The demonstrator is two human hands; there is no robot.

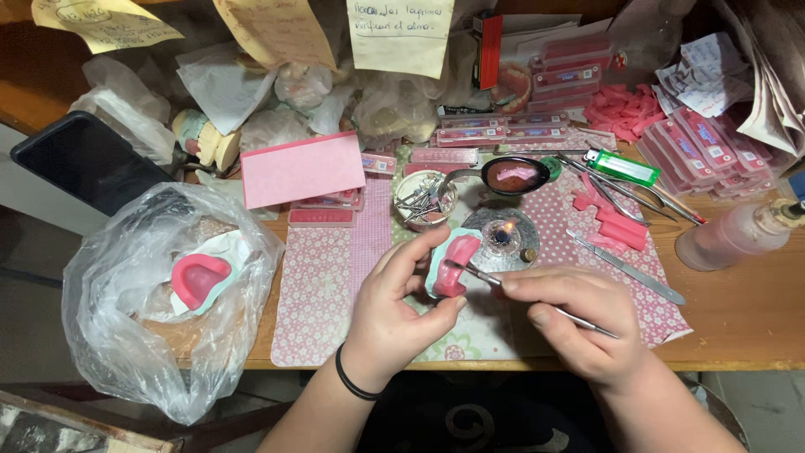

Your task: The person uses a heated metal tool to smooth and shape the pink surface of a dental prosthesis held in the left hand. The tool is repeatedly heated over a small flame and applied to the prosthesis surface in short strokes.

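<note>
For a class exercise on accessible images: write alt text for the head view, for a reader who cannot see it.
The left hand holds a pink wax dental model while the right hand touches a thin metal tool to it, near a small lit burner on a cluttered wooden table.

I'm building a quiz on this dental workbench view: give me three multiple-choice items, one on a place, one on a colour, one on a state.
1. Where does the green lighter lie?
A. inside the plastic bag
B. right of the spoon
C. on the phone

2. What colour is the wax rim on the dental cast in the left hand?
A. pink
B. blue
C. yellow

3. What state is the small burner in?
A. capped
B. tipped over
C. lit

Answers: 1 B, it lies right of the spoon; 2 A, the wax is pink; 3 C, a small flame shows above it.
</note>
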